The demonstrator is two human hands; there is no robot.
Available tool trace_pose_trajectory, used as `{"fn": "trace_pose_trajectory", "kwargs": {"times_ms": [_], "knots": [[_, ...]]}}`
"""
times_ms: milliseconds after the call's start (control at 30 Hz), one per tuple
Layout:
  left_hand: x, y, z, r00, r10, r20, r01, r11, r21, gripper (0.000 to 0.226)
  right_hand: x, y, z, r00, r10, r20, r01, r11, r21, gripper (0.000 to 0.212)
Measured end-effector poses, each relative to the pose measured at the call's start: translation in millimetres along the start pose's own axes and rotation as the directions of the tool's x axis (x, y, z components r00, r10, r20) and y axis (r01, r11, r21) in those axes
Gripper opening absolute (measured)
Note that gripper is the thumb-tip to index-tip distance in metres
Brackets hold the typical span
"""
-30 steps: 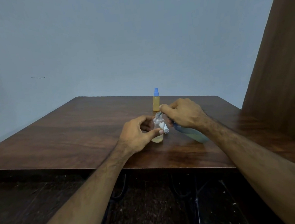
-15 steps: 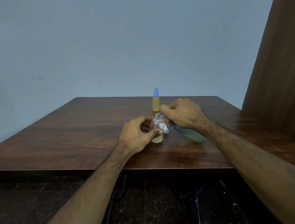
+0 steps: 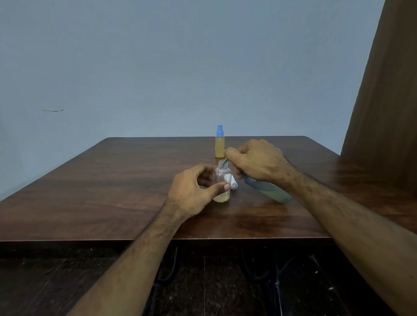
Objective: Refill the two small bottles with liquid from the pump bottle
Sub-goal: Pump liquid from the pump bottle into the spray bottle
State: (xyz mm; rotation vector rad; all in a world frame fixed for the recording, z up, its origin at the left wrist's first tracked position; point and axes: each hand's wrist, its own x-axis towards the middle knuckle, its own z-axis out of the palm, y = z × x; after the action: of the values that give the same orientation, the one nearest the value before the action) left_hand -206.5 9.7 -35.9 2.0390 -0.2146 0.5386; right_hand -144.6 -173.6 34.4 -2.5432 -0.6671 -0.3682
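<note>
From the head camera, the left hand (image 3: 192, 190) grips the clear small bottle (image 3: 221, 182), which stands open on the wooden desk (image 3: 104, 192) with a little yellowish liquid at the bottom. The right hand (image 3: 255, 162) grips the tilted pump bottle (image 3: 270, 190), its nozzle at the open neck. A white cap (image 3: 232, 181) seems to lie beside it. The second small bottle (image 3: 220, 145), yellow with blue top, stands behind.

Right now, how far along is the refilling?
Done, it seems: the far bottle stands capped and full of amber liquid. In hand: the left hand grips the clear bottle, uncapped with little liquid, while the right hand tilts the pump bottle, its nozzle at the mouth. Left: filling and capping it.
</note>
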Motion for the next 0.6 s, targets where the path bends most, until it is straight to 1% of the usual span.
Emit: {"fn": "trace_pose_trajectory", "kwargs": {"times_ms": [100, 200, 233, 333, 467, 600], "knots": [[0.7, 0.4, -0.1, 1.000, -0.003, -0.006, 0.003, 1.000, -0.001, 0.045, 1.3, 2.0, 2.0, 1.000, -0.002, -0.005, 0.002, 1.000, -0.006, 0.069], [0.8, -0.7, -0.2, 1.000, -0.007, -0.011, 0.007, 1.000, -0.006, 0.043, 3.2, 5.0, 4.3, 0.999, 0.007, -0.037, -0.008, 1.000, -0.023, 0.082], [0.6, -0.7, -0.2, 1.000, -0.007, -0.010, 0.007, 1.000, -0.005, 0.043, 3.4, 5.5, 4.4, 0.999, 0.015, -0.039, -0.016, 1.000, -0.025, 0.083], [1.1, -1.0, 0.0, 1.000, -0.001, -0.007, 0.001, 1.000, -0.004, 0.043, 1.6, 4.1, 2.0, 0.999, 0.026, -0.025, -0.027, 0.999, -0.026, 0.074], [1.5, -1.4, 0.9, 1.000, 0.007, -0.008, -0.006, 1.000, 0.017, 0.050, -0.5, -1.2, -2.4, 1.000, 0.019, 0.023, -0.019, 1.000, 0.010, 0.064], [1.7, -2.2, 0.6, 1.000, 0.013, -0.008, -0.013, 1.000, 0.022, 0.051, 1.2, -1.1, -1.8, 0.999, 0.018, 0.026, -0.019, 1.000, 0.018, 0.065]]}}
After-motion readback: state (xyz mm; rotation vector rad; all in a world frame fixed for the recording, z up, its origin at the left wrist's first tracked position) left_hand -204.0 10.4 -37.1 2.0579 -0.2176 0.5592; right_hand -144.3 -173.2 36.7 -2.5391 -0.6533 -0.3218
